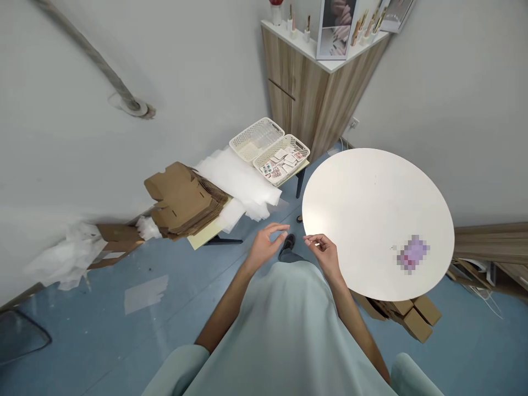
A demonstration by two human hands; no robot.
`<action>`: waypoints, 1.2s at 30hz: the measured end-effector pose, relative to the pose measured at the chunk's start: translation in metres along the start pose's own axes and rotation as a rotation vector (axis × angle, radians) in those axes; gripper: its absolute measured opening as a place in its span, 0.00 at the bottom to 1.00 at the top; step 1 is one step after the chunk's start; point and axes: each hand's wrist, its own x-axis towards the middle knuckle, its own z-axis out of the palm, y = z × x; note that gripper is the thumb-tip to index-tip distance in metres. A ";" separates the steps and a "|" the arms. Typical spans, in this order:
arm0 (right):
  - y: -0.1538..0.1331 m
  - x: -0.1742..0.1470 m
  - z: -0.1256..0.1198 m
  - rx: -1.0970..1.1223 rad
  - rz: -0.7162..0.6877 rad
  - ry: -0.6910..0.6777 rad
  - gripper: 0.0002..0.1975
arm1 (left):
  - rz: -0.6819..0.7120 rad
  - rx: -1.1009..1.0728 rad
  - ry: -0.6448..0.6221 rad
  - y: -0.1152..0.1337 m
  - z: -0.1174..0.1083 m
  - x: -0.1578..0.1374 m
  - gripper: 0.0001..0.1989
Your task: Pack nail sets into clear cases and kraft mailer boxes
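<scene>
A stack of brown cardboard [179, 195] lay at the left, with white sheets [237, 179] just beside it. The left hand [264, 246] was raised near the sheets, half open, thumb and fingers parted, with nothing in its grasp. A white basket [270, 154] contained small cards [284, 159]. The right hand [327, 254] was near the edge of the round table [371, 203], fingers curled toward the thumb; whether it gripped anything could not be determined.

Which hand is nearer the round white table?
Right. The right hand overlaps the left edge of the round white table in this view; the left hand is farther left, apart from it.
</scene>
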 end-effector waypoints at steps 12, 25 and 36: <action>-0.043 0.083 0.048 0.002 0.041 0.129 0.16 | -0.040 0.264 0.013 -0.062 -0.084 0.151 0.17; -0.073 0.114 0.114 0.008 0.102 0.394 0.15 | -0.184 0.986 -0.389 -0.140 -0.103 0.358 0.17; -0.062 0.097 0.146 0.064 0.162 0.624 0.19 | -0.131 1.097 -0.498 -0.163 -0.097 0.384 0.14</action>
